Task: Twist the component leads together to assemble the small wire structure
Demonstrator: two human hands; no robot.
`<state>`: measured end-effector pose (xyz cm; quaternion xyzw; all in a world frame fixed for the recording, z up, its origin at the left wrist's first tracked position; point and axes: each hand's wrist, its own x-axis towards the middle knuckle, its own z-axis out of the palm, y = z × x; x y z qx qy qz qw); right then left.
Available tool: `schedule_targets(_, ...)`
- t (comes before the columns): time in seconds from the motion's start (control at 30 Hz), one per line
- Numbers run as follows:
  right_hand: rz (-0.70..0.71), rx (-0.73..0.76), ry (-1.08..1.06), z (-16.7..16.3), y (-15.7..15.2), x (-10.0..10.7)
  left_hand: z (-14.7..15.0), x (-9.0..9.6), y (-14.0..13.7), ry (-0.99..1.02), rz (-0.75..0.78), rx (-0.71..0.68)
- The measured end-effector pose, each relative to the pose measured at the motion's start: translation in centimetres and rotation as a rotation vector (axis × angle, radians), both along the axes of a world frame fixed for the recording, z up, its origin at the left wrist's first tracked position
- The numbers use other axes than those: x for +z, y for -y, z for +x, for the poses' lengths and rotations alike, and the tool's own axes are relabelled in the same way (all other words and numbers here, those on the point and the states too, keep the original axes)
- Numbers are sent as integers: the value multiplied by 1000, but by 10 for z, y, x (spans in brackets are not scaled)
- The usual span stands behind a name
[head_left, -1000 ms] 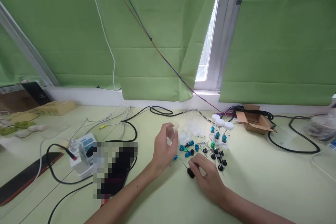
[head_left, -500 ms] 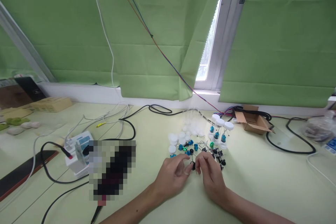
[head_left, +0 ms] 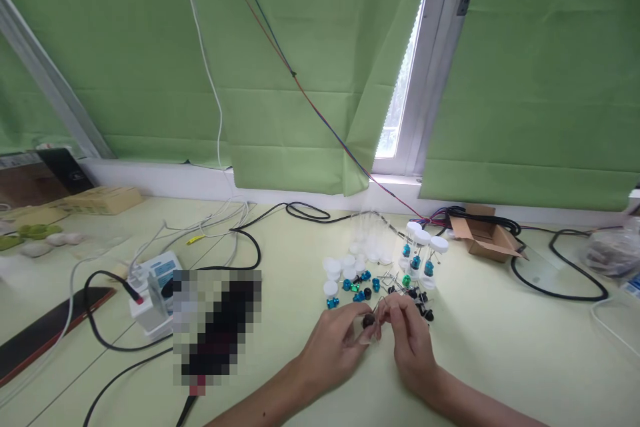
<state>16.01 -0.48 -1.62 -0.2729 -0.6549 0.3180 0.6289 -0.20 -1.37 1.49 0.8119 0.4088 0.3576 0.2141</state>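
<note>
My left hand (head_left: 337, 340) is closed around a small black knob-like part (head_left: 369, 321), whose dark round end shows between thumb and forefinger. My right hand (head_left: 410, 340) is pinched just to its right, fingertips close to the left hand's. A thin bent metal wire (head_left: 379, 303) rises from the right fingertips. Beyond the hands lie blue parts (head_left: 359, 296), green parts (head_left: 407, 280), more black parts (head_left: 423, 297), loose metal wires (head_left: 387, 276) and white round caps (head_left: 331, 289). Several capped clear tubes (head_left: 429, 268) with blue parts inside stand behind them.
Uncapped clear tubes (head_left: 373, 230) stand at the back. An open cardboard box (head_left: 487, 243) is at the right rear, beside coiled black cable (head_left: 555, 293). To the left are a white power adapter (head_left: 155, 300) and a blurred-out dark object (head_left: 223, 327).
The black part has tilted, so its round end now faces me between the left fingers. My right fingers have moved onto the wire beside it. The view has shifted slightly.
</note>
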Motion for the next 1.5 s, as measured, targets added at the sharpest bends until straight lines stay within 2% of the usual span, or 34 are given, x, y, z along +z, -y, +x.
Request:
schedule_targets(0.17, -16, -52, 34, 0, 0, -1, 3, 3, 2, 59, -81, 28)
schedule_targets(0.4, -210, -37, -62, -1, -4, -2, 0, 1, -2, 249, -245, -6)
schedule_targets(0.6, -242, -74, -27, 0, -7, -4, -1, 7, -4, 333, -473, -52)
schedule_targets(0.73, -248, -63, -33, 0, -7, -2, -6, 14, -10, 375, -679, -157)
schedule_targets(0.87, -275, 7, -82, 0, -8, 3, -11, 12, -17, 450, -925, -288)
schedule_targets(1.1, -427, 122, -191, 1, -17, 8, -14, 2, -22, 636, -1091, -324)
schedule_targets(1.33, -731, 505, -331, 3, -29, 9, -12, 3, -22, 659, -1155, -324)
schedule_targets(1.5, -797, 581, -403, 6, -30, 9, -11, 4, -21, 638, -1131, -272)
